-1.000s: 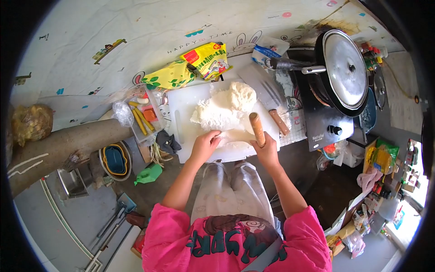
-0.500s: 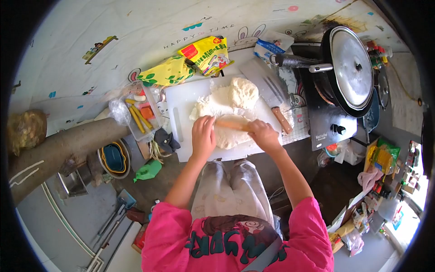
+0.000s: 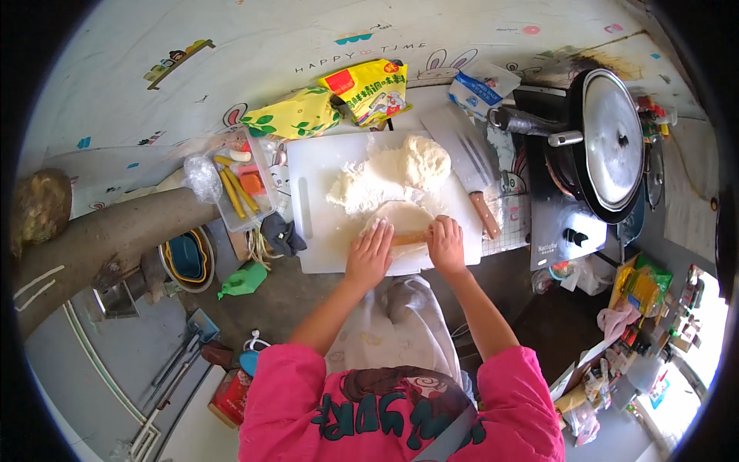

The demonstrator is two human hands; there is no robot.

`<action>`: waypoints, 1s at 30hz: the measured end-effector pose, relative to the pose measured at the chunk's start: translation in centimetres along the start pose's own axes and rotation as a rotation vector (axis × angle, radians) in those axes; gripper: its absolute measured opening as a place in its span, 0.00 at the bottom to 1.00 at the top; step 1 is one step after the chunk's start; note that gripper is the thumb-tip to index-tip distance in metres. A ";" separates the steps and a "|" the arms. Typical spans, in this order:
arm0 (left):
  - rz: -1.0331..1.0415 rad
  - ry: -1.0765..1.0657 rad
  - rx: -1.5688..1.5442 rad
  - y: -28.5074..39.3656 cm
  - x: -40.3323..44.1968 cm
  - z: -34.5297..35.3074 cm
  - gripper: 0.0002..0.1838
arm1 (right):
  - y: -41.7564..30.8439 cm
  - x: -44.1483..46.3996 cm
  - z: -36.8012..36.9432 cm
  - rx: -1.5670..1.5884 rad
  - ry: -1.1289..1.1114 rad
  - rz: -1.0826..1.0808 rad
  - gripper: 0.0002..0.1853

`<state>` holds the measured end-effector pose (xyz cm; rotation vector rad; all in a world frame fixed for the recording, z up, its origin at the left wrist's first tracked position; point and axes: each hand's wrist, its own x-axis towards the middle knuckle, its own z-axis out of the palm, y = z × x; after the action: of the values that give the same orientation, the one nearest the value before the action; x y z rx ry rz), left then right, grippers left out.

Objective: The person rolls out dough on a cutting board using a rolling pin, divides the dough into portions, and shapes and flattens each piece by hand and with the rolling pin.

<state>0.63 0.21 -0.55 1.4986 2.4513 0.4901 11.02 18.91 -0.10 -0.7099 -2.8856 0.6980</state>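
Both hands press on a wooden rolling pin [image 3: 409, 239], which lies level across a flattened round of dough [image 3: 400, 218] near the front of the white cutting board [image 3: 312, 250]. My left hand [image 3: 370, 254] covers the pin's left end, fingers pointing forward. Over the right end, my right hand [image 3: 446, 245] is curled. Loose flour [image 3: 369, 185] and a lump of dough [image 3: 426, 162] lie behind the round. To the right of the lump rests a cleaver [image 3: 466, 158] with a wooden handle.
A lidded pan [image 3: 612, 142] sits on the cooktop [image 3: 570, 231] at right. Yellow packets [image 3: 373, 92] stand behind the board. At left are a plastic tray [image 3: 245, 189] of food pieces and a thick pipe [image 3: 131, 239].
My left hand has gone from the dough's edge onto the pin. The pin, first upright in my right hand, was laid across the dough and has come nearer my body.
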 end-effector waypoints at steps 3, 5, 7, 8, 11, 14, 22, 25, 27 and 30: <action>-0.077 -0.013 0.001 0.1 1.6 0.0 0.36 | 0.0 1.0 1.1 -0.098 0.065 0.086 0.16; -0.131 0.019 0.021 -0.6 3.9 -0.1 0.36 | 0.5 3.1 2.1 -0.163 0.109 0.139 0.18; -0.186 0.067 0.060 -1.4 5.7 0.0 0.37 | -0.4 5.3 1.5 -0.119 0.097 0.195 0.21; -0.212 0.097 0.077 -1.6 6.3 0.0 0.37 | -0.4 5.8 1.4 -0.113 0.088 0.213 0.22; -0.178 0.063 -0.008 -1.6 4.7 0.7 0.37 | -0.4 4.8 1.1 -0.149 0.147 0.139 0.23; -0.158 0.133 -0.062 -0.5 0.5 0.1 0.34 | -0.6 2.6 -1.4 -0.043 0.003 0.038 0.23; -0.063 0.008 0.014 0.8 -3.6 -0.8 0.25 | 0.0 2.8 -1.4 0.042 -0.171 -0.179 0.16; -0.090 0.029 0.095 1.2 -3.9 0.1 0.25 | 0.0 4.1 -2.6 0.039 -0.158 -0.268 0.12; -0.088 0.048 0.112 1.3 -4.1 0.4 0.25 | -0.1 4.4 -3.5 0.057 -0.168 -0.279 0.12; -0.094 0.045 0.073 1.3 -4.0 0.1 0.24 | -0.2 4.5 -4.7 0.082 -0.211 -0.243 0.12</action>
<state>3.54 -2.81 -0.04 1.4061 2.5870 0.4248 7.83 22.73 4.05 -0.2836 -3.0343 0.8991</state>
